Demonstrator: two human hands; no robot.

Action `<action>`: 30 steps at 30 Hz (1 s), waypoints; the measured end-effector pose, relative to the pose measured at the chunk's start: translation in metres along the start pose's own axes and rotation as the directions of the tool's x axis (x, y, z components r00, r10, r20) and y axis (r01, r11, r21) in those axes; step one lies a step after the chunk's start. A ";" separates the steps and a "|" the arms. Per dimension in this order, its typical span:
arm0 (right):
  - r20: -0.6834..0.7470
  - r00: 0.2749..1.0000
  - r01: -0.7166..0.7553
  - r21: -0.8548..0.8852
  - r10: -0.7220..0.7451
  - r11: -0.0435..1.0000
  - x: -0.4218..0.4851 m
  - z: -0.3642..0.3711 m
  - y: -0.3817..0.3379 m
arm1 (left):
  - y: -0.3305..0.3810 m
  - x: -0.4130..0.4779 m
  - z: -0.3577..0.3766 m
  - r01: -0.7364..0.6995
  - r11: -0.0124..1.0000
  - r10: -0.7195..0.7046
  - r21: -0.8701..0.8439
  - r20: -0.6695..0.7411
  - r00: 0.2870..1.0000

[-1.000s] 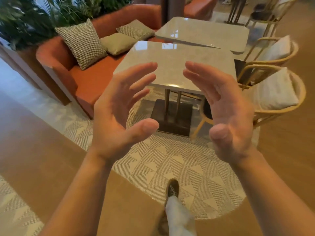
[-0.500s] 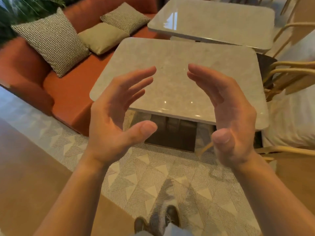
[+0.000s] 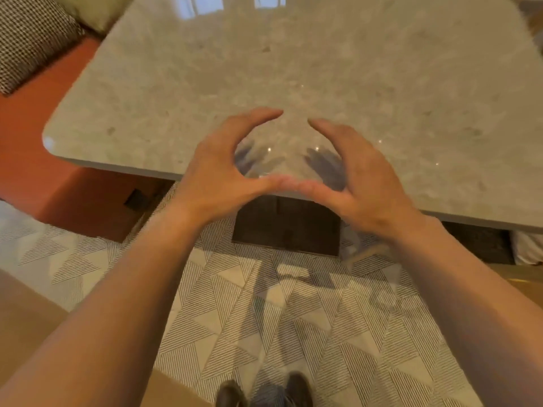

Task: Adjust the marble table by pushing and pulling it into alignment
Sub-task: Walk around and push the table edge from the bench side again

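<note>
1. Head view: patterned rug (image 3: 264, 312) underfoot, orange sofa (image 3: 38, 160) at left, marble table (image 3: 293, 69) directly ahead.
2. Left hand (image 3: 214, 171) and right hand (image 3: 361, 177) curve over its near edge, fingers spread, thumb tips meeting, gripping nothing; contact with the top is unclear.

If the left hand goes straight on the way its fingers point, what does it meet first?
Probably the right hand, whose fingertips face it; the left hand curves inward above the table. Depth is unclear.

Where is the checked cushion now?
In the head view's upper left corner, the checked cushion lies on the orange sofa, left of the marble table.
</note>
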State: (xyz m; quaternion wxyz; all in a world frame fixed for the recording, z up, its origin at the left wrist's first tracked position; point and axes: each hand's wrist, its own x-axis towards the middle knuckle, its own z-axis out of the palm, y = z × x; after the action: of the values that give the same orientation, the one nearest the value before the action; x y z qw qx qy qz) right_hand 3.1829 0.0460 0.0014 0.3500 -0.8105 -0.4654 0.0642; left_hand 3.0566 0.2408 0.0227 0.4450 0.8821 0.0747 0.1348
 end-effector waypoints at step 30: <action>0.209 0.915 -0.113 -0.686 0.344 0.719 0.039 0.034 0.042 | -0.111 0.069 -0.011 -0.261 0.606 -0.013 0.751 0.338 0.941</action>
State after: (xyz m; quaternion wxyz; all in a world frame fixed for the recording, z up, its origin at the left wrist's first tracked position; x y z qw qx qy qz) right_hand 3.2201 0.0809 -0.0414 -0.0512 -0.9111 -0.4030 0.0700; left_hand 3.1175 0.3319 -0.0484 0.0086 0.9997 -0.0066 -0.0206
